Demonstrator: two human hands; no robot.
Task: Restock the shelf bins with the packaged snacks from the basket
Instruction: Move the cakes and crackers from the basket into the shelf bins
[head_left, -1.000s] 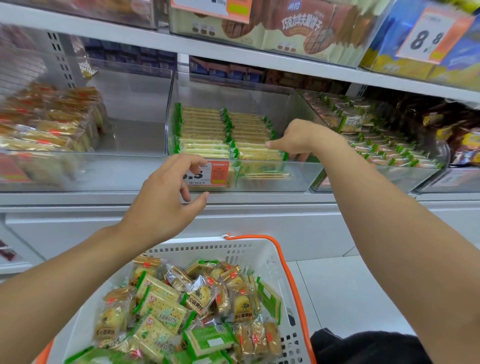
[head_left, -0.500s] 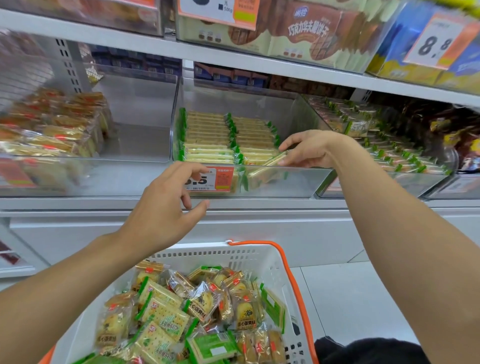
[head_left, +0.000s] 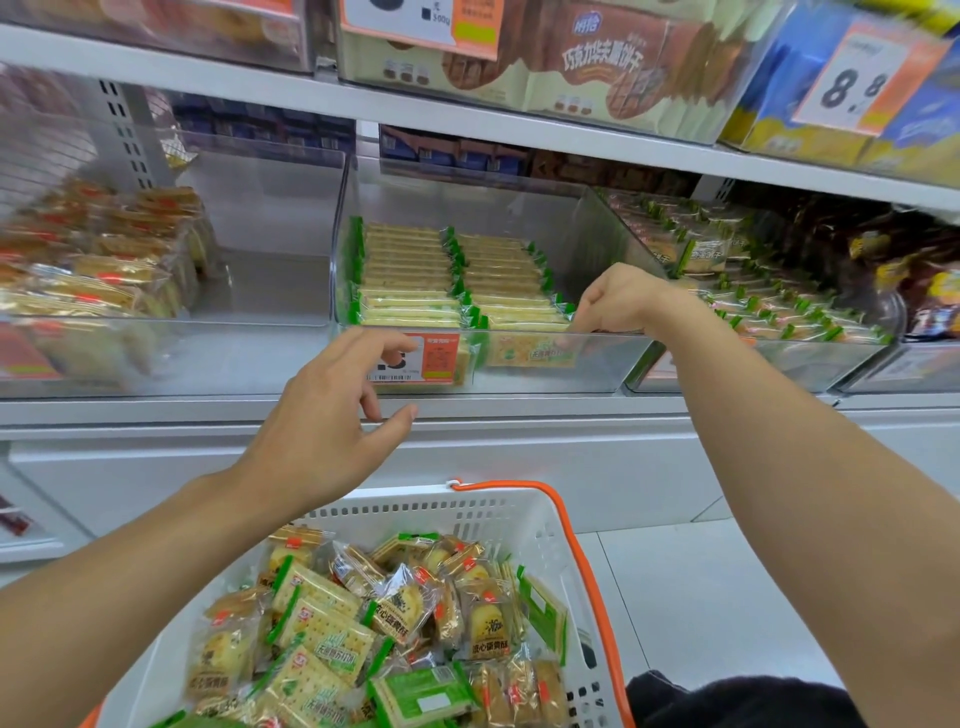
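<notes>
A white basket (head_left: 519, 512) with an orange handle sits low in front of me, full of green-edged cracker packs (head_left: 322, 629) and gold pastry packs (head_left: 483, 623). The clear middle bin (head_left: 597, 364) on the shelf holds two rows of the green-edged cracker packs standing on edge. My right hand (head_left: 618, 299) reaches over the bin's front right corner. Its fingers curl down on the right end of a cracker pack (head_left: 530, 356) that stands just behind the front wall. My left hand (head_left: 337, 410) hovers before the bin's orange price tag (head_left: 441, 358), fingers loosely bent, holding nothing.
A bin of gold-wrapped snacks (head_left: 93, 275) stands to the left, with bare room in its right half. To the right is a bin of small green-tipped packs (head_left: 779, 306). An upper shelf (head_left: 467, 111) with boxed biscuits hangs close above the bins.
My right hand has tipped the cracker pack from lying flat to standing at the front of the right row. The left hand has stayed in front of the price tag.
</notes>
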